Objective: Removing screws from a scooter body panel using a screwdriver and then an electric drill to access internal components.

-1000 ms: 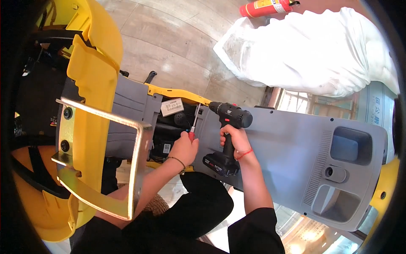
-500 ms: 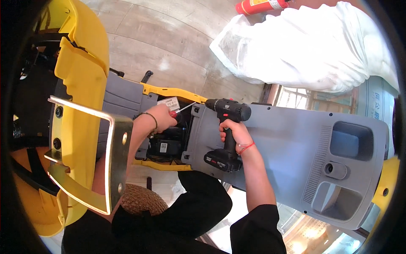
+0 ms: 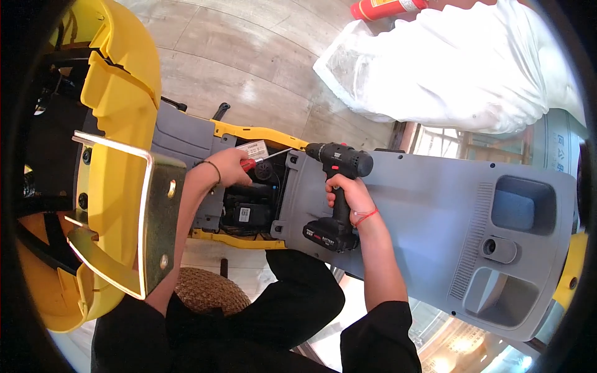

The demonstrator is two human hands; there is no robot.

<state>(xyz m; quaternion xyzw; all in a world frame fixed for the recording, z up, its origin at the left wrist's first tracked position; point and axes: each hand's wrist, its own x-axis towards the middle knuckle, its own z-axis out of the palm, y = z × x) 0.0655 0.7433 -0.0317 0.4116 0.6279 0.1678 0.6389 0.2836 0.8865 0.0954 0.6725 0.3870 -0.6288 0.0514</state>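
My right hand [image 3: 351,193] is wrapped round the grip of a black cordless drill [image 3: 339,163]. Its chuck points left, just above the edge of a long grey panel [image 3: 423,217]. In my left hand [image 3: 230,166] is a screwdriver [image 3: 249,164] with a red handle, its thin shaft slanting up to the right, close to a yellow frame rail [image 3: 264,134]. Below it an open bay shows a black box [image 3: 245,214] with a white label, cables, and a pale labelled part [image 3: 255,149]. Where the screwdriver's tip touches, I cannot make out.
On the left, a shiny metal bracket [image 3: 163,205] juts from a yellow body panel [image 3: 121,124] over my left forearm. White sheeting [image 3: 435,68] covers something at the back right, beside a red fire extinguisher [image 3: 388,7]. A woven seat [image 3: 208,291] is near my legs.
My left hand has drawn slightly to the left with the screwdriver, uncovering more of the bay. The drill stays in place in my right hand. The whole view has shifted a little.
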